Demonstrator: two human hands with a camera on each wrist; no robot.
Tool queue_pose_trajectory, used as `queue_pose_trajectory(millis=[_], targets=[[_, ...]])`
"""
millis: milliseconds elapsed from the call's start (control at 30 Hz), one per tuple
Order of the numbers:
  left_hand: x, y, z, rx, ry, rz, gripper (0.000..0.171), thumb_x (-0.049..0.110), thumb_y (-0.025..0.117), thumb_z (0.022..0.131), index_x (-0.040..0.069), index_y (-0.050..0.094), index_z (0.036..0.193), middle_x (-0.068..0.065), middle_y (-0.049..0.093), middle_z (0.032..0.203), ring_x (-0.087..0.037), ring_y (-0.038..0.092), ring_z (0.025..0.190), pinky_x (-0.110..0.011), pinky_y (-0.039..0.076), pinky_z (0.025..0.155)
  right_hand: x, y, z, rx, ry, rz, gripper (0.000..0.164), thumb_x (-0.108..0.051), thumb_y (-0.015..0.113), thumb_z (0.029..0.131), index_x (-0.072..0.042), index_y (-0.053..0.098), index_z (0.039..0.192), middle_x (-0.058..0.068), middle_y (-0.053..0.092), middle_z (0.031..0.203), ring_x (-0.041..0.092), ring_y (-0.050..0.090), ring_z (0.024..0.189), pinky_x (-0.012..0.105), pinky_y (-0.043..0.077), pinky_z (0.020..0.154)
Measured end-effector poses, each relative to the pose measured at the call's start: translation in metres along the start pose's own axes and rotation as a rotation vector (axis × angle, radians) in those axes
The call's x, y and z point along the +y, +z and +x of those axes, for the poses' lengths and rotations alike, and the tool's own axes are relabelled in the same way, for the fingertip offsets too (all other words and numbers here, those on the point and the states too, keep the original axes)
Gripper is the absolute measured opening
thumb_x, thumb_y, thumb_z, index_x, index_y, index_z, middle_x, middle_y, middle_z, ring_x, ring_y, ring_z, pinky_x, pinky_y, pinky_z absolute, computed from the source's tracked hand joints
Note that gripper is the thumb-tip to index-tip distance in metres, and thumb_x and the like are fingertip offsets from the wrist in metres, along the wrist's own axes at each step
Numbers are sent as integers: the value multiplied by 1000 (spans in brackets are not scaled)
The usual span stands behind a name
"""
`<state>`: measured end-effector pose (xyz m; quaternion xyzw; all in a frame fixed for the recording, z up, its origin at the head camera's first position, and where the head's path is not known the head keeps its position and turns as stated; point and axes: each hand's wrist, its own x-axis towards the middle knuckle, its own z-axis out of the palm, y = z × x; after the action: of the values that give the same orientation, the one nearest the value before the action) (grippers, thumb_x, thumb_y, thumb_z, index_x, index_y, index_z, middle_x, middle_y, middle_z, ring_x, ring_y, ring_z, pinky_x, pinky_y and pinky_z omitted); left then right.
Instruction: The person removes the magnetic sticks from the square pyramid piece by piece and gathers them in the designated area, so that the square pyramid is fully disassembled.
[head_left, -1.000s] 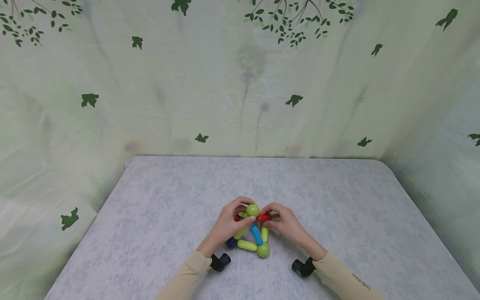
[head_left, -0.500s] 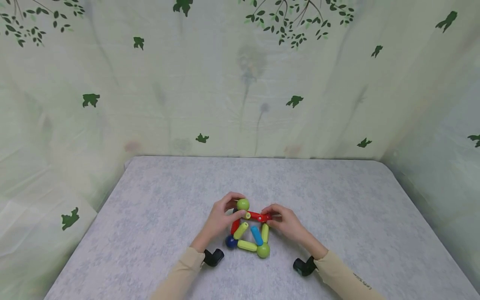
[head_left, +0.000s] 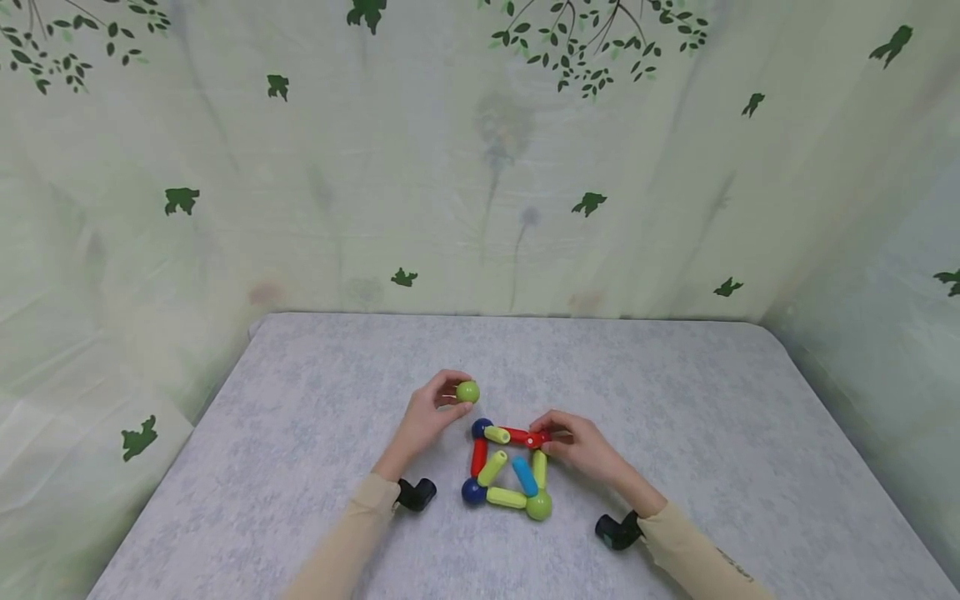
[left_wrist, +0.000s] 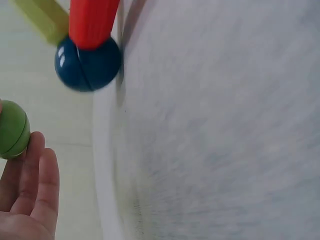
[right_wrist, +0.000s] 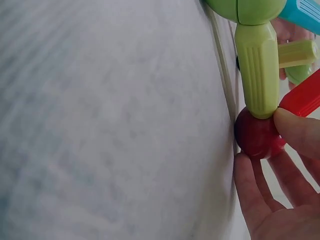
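Note:
In the head view my left hand [head_left: 427,419] pinches a loose green ball [head_left: 468,392], raised apart from a frame of magnetic rods and balls. That frame has dark blue balls [head_left: 474,492] at its two left corners, a green ball [head_left: 538,506] at front right and a red ball at back right. Red rods [head_left: 479,457] and yellow-green rods [head_left: 506,497] join the corners. Yellow-green rods [head_left: 492,468] and a blue rod [head_left: 525,476] also slant up from the corners. My right hand [head_left: 581,450] holds the red ball [right_wrist: 257,132] between thumb and fingers.
The frame lies on a grey mottled table [head_left: 360,358]. Behind it hangs a pale curtain [head_left: 435,167] with leaf prints. Black wrist cameras [head_left: 417,495] sit on both wrists, near the table surface.
My left hand has drawn the green ball away to the back left, off the frame's back-left corner, uncovering the blue ball there. The frame has shifted slightly right with my right hand still on it.

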<state>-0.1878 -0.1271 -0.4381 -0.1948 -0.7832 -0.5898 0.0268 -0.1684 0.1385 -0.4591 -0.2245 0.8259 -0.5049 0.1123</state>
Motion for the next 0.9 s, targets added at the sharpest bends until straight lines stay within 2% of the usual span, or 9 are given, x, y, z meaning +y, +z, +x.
queue_pose_trajectory(millis=[100, 233, 367, 633, 800, 900], targets=[[-13, -1, 10, 9, -31, 10, 34, -3, 68, 86, -6, 56, 118, -21, 60, 114, -35, 57, 105, -46, 48, 90, -11, -5, -6, -25, 2, 9, 21, 11, 56, 88, 2, 62, 107, 12, 62, 107, 32, 58, 102, 49, 47, 90], [-37, -2, 27, 17, -81, 36, 36, 2, 69, 86, -1, 56, 119, -17, 60, 116, -30, 58, 106, -37, 48, 90, -13, -8, -10, -44, 11, 35, 22, 11, 55, 88, 4, 61, 108, 13, 62, 109, 32, 57, 103, 49, 46, 92], [-51, -3, 45, 32, -133, 28, 36, 1, 70, 85, 2, 57, 119, -17, 60, 118, -29, 58, 104, -38, 48, 90, -11, -10, -11, -51, 6, 56, 22, 11, 55, 89, 4, 61, 109, 14, 61, 110, 33, 57, 104, 49, 45, 92], [-60, -3, 73, 31, -252, 95, 38, 4, 70, 86, 7, 58, 121, -11, 58, 123, -25, 58, 107, -39, 49, 86, -9, -9, -12, -48, 19, 56, 23, 11, 54, 89, 2, 61, 109, 12, 61, 109, 31, 56, 103, 46, 45, 92], [-60, -1, 84, 45, -282, 144, 37, 6, 70, 86, 8, 59, 121, -9, 58, 121, -25, 57, 108, -41, 47, 86, -12, -9, -13, -46, 26, 58, 22, 11, 54, 89, 2, 61, 108, 12, 61, 108, 31, 56, 102, 48, 45, 92], [-62, 1, 89, 51, -280, 166, 36, 6, 70, 85, 7, 59, 119, -10, 58, 121, -26, 56, 109, -40, 46, 90, -10, -9, -12, -45, 22, 63, 21, 11, 54, 89, 2, 61, 108, 12, 61, 108, 31, 56, 101, 49, 45, 92]])
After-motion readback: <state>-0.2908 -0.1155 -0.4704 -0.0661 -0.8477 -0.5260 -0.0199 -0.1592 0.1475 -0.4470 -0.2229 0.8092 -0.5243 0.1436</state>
